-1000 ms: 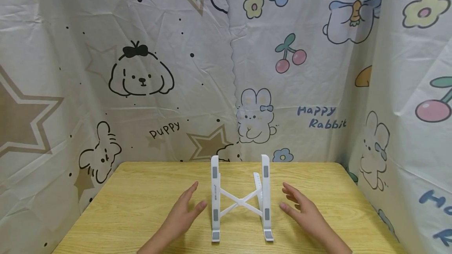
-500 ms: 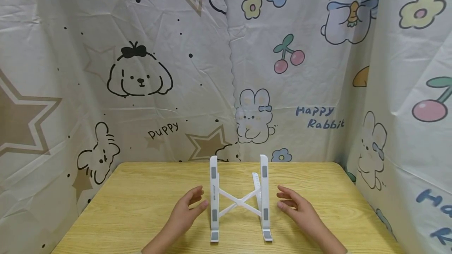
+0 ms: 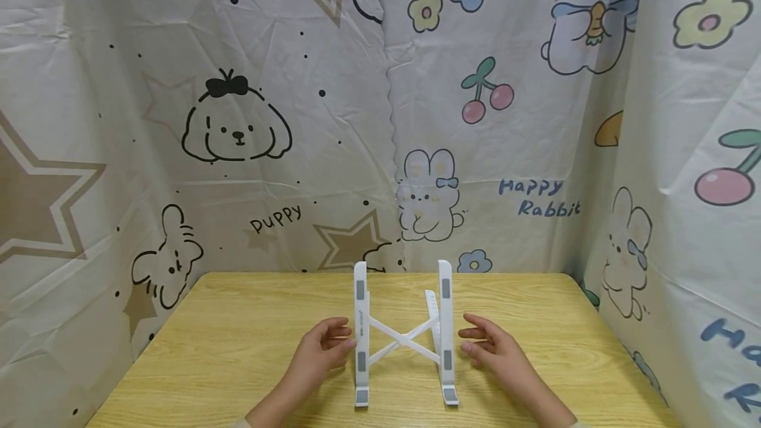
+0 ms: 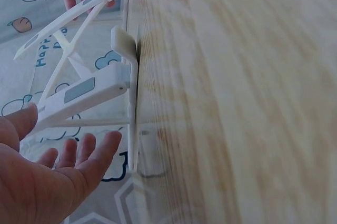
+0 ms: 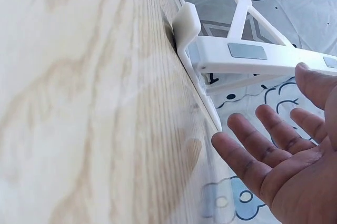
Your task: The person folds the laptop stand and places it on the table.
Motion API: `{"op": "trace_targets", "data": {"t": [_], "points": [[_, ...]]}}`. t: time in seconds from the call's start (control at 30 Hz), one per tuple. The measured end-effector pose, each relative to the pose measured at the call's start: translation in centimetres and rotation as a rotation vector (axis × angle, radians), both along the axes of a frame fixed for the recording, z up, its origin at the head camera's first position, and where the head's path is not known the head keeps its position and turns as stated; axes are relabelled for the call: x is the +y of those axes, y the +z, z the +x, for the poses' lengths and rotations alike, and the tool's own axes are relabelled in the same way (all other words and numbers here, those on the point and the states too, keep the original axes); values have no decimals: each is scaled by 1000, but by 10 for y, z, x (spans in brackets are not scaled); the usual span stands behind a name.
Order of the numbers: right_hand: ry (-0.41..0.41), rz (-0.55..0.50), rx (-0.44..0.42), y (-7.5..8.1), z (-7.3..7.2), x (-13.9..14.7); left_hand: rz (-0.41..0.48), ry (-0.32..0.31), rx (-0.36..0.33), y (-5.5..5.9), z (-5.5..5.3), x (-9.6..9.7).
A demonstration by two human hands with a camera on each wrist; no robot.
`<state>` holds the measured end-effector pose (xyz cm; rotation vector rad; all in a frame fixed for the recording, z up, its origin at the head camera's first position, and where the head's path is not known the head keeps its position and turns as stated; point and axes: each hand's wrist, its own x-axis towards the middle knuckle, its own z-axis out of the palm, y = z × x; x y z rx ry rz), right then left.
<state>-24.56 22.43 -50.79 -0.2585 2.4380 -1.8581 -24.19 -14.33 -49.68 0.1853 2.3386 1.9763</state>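
Note:
A white folding laptop stand point(image 3: 405, 341) with grey pads and crossed bars stands unfolded on the table. My left hand point(image 3: 321, 352) is at its left side rail, the thumb tip right at the rail's outer edge. In the left wrist view, the fingers point(image 4: 97, 161) of that hand are loosely bent below the rail point(image 4: 84, 90). On the opposite side, my right hand point(image 3: 496, 352) hovers just off the right rail, with its fingers relaxed. The right wrist view shows the right thumb point(image 5: 313, 84) close to the rail point(image 5: 253, 58) and the other fingers spread beneath it.
The wood-grain table point(image 3: 238, 322) extends to both sides of the stand and behind it. A cloth curtain point(image 3: 333, 117) printed with puppies, rabbits, stars and cherries encloses the back and sides.
Both hands have moved inward toward the stand's rails, their fingers bending slightly more. The stand stays in place.

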Motion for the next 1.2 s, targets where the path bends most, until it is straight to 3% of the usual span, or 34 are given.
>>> {"op": "trace_targets", "data": {"t": [0.27, 0.73, 1.2], "points": [[13, -64, -33, -3, 0, -8, 48, -9, -58, -5, -2, 3], [-18, -108, -89, -10, -3, -17, 70, -31, -55, -10, -4, 9], [-60, -128, -110, -4, -1, -27, 80, -54, -42, -5, -3, 12]]}}
